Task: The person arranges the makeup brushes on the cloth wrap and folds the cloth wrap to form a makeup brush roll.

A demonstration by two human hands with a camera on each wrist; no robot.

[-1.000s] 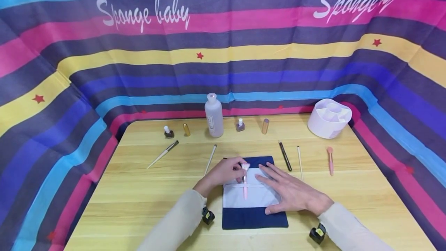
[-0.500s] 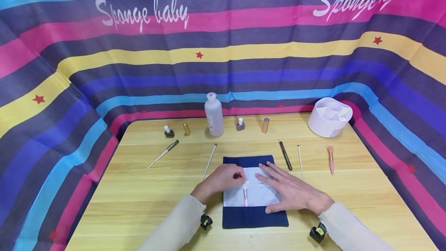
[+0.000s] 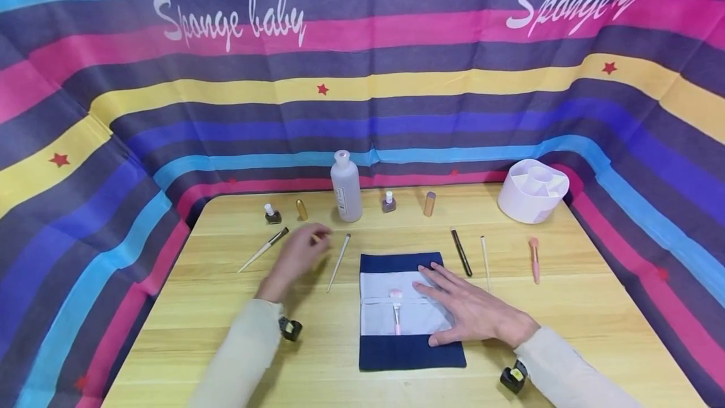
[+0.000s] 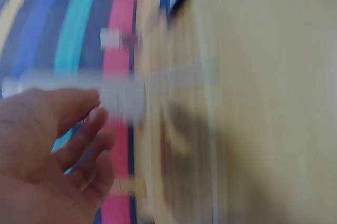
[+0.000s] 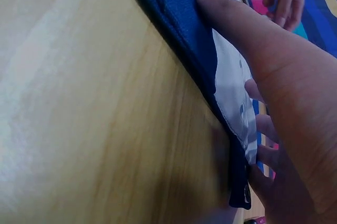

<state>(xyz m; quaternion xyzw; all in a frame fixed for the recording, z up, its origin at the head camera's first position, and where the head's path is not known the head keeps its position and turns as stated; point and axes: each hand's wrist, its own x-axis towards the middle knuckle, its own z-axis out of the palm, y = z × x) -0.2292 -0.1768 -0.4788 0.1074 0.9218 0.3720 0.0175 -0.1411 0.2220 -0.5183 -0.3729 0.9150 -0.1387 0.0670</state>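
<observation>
We see right grip (image 3: 480, 315) spread flat on navy pouch (image 3: 412, 354), makeup brush (image 3: 397, 318) in pouch; left grip (image 3: 299, 254) loosely bent, unladen, left of pouch.

Gap between brush (image 3: 338, 263) and pouch (image 3: 412, 352) (narrow)

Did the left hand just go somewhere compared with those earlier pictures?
Yes: in the head view, the left hand has moved from over the blue-and-white cloth to its left and farther forward.
</observation>
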